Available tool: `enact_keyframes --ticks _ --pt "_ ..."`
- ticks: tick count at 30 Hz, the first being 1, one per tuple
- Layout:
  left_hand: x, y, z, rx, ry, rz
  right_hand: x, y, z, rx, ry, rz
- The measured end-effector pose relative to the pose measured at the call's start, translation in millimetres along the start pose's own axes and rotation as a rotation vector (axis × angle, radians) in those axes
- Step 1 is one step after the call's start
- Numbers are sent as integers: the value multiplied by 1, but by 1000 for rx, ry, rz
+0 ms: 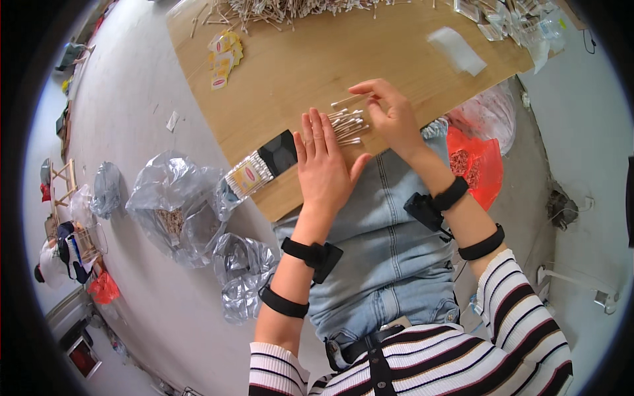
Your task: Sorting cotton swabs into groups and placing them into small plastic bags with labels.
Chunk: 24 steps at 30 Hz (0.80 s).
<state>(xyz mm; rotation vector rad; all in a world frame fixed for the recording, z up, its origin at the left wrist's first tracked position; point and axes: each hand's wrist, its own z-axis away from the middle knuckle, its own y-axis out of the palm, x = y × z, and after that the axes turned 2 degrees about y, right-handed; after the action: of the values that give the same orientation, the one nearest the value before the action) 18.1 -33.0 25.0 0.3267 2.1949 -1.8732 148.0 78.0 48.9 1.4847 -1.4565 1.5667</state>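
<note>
On the near part of the wooden table, my left hand (323, 158) lies flat with its fingers straight. It rests on a loose layer of cotton swabs (347, 125), whose white tips stick out to its right. My right hand (395, 119) is curled just beyond those tips, a single cotton swab (345, 101) at its thumb and fingers. Left of my left hand sits a black block-like holder (278, 153). Beside it, at the table edge, is a bundle of cotton swabs (249, 175) with a yellow and white label. My left palm hides part of the layer.
A large heap of cotton swabs (284, 8) covers the table's far edge. Yellow labels (224, 56) lie at the far left, and a white sheet (457, 51) and clear plastic packs (515, 26) at the right. Plastic bags (175, 198) stand on the floor; a red bag (485, 171) is right of my lap.
</note>
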Motion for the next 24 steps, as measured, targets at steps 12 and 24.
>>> enact_keyframes --ticks 12,24 --pt "-6 6 4 50 -13 -45 -34 9 -27 159 -225 315" --pt "-8 4 -12 36 -8 -147 -41 -9 -4 -91 212 -326"
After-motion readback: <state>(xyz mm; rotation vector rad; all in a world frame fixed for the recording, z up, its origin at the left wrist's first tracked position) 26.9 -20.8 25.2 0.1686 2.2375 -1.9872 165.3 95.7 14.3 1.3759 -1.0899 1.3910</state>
